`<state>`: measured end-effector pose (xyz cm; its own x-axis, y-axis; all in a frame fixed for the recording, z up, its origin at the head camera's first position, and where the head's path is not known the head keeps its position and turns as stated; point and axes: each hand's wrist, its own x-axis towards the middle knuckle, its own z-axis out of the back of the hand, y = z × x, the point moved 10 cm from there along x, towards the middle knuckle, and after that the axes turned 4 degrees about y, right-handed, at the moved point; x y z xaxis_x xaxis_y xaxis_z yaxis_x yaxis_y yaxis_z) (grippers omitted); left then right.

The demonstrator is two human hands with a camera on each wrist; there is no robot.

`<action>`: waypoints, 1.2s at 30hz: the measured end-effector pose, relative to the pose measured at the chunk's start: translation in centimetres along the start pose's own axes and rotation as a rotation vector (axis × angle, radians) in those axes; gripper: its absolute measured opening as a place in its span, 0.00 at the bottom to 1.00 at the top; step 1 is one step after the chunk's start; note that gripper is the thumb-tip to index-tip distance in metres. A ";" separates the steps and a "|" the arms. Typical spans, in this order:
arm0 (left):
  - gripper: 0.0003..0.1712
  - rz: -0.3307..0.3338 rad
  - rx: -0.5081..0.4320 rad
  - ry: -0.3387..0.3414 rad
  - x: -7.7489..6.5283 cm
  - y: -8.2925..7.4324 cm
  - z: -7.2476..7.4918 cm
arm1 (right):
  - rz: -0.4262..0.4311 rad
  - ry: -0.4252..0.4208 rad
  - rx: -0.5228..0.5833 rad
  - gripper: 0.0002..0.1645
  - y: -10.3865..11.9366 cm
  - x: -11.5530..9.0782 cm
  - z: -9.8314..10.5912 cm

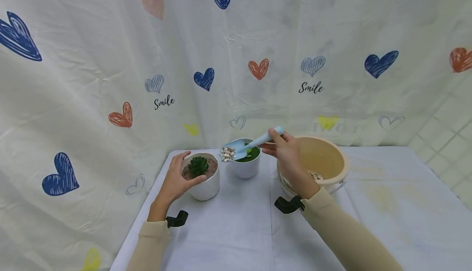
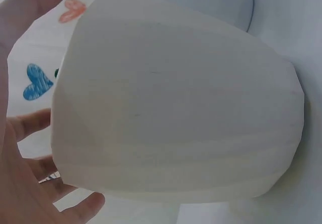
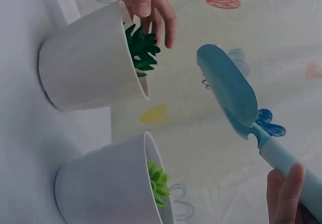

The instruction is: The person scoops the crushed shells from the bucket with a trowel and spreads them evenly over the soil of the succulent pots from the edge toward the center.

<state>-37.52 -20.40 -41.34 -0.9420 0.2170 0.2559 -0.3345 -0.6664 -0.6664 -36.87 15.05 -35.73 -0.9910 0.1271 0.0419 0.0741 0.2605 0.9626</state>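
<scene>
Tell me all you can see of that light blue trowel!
The light blue trowel looks like plastic, with a broad, curved, round-ended blade and a paler handle. Its blade carries small pale stones. The right hand grips the handle, holding the trowel above the table, blade end lower than the handle. In the head view, the blade partly overlaps the white pot with the lighter green succulent.

Heart-printed curtain [image 1: 258,29] behind white table [image 1: 236,238]; tiles [image 1: 444,134] at right.

Both arms [image 1: 348,228] reach forward, sleeved to the wrist!
Left hand [image 1: 178,179] cups wide, thumb [image 1: 198,179] spread well clear of the fingers [image 2: 32,125]; right hand [image 1: 289,154], its forearm slanting inward, is curled in a grip.
</scene>
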 end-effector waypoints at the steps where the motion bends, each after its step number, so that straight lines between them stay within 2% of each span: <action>1: 0.61 0.005 0.002 -0.002 0.0 0.2 0.0 | 0.000 -0.004 -0.002 0.18 -0.2 0.1 -0.3; 5: 0.65 0.026 -0.011 0.001 0.1 1.1 -0.5 | 0.006 -0.006 -0.028 0.21 -1.1 0.4 -1.2; 12: 0.72 0.067 -0.090 0.005 0.0 3.1 -1.5 | 0.019 -0.003 -0.058 0.25 -2.3 0.8 -2.2; 16: 0.73 0.105 -0.136 0.009 -0.1 4.0 -2.0 | 0.012 -0.012 -0.075 0.25 -3.0 1.0 -2.4; 23: 0.73 0.153 -0.157 0.014 -0.4 5.3 -2.7 | 0.009 -0.029 -0.118 0.26 -3.7 1.1 -3.1; 36: 0.71 0.174 -0.200 0.014 -0.3 5.2 -2.5 | 0.046 0.001 -0.152 0.21 -3.1 1.3 -4.4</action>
<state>-39.02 -22.18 -46.63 -0.9857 0.1221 0.1165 -0.1645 -0.5404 -0.8252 -38.86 10.15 -37.51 -0.9870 0.1350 0.0873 0.1020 0.1060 0.9891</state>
